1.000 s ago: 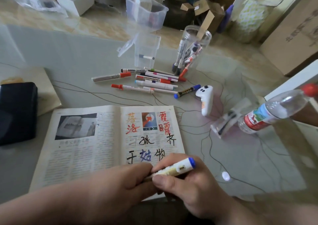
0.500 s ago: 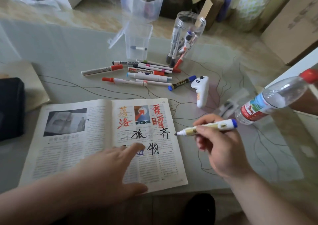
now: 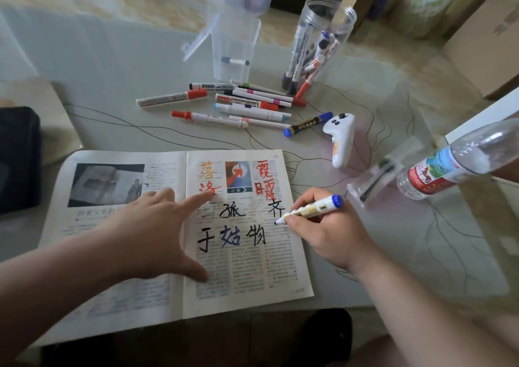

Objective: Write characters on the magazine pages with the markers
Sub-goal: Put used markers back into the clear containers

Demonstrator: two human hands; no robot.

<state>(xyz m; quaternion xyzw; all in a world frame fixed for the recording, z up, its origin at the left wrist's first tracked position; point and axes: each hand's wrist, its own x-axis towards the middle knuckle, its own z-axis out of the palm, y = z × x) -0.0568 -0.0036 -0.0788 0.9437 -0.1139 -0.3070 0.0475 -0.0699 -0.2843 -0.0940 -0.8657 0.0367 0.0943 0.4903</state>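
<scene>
Presses the open printed paper magazine (image 3: 252, 276) flat on the pale glass table (image 3: 112, 66) with the left hand (image 3: 151, 232), fingers spread and straight, index tip across the fold on the right page. Pinches a blue-capped white-and-gold marker (image 3: 311, 209) in the right hand (image 3: 328, 234), nib down at that page's outer margin, beside black handwritten characters. Beyond the magazine, loose capped markers (image 3: 238, 105) near a clear plastic jar (image 3: 317, 43) holding more
</scene>
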